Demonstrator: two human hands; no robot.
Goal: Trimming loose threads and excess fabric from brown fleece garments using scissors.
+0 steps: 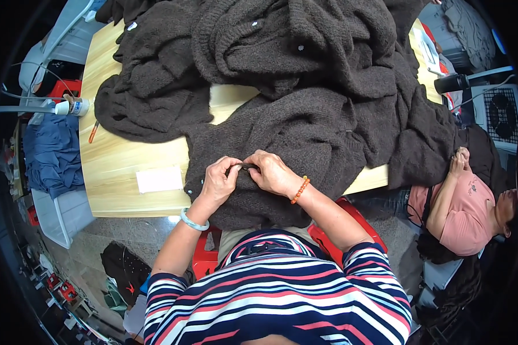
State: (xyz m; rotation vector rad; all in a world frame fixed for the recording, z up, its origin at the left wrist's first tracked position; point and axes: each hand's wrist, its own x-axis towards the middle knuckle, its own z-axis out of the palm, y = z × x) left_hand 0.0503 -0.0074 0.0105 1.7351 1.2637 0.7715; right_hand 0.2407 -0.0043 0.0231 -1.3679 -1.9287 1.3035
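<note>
A dark brown knitted garment [305, 123] lies bunched over the near edge of the wooden table and hangs down toward my lap. My left hand [220, 179], with a pale green bangle at the wrist, pinches a small fold of the knit between thumb and fingertips. Close beside it, my right hand [273, 174], wearing an orange bead bracelet, grips the same fold, its fingers curled. The fingertips of both hands nearly meet, and a small dark bit of the fabric shows between them. Whether anything tiny is held there is hidden.
More brown knits [328, 34] are heaped across the table [112, 172]. A white paper [159, 180], an orange-handled tool [93, 131] and a white container [72, 107] sit at left. A co-worker in pink [463, 213] handles knitwear at right. Blue cloth [52, 152] fills a bin.
</note>
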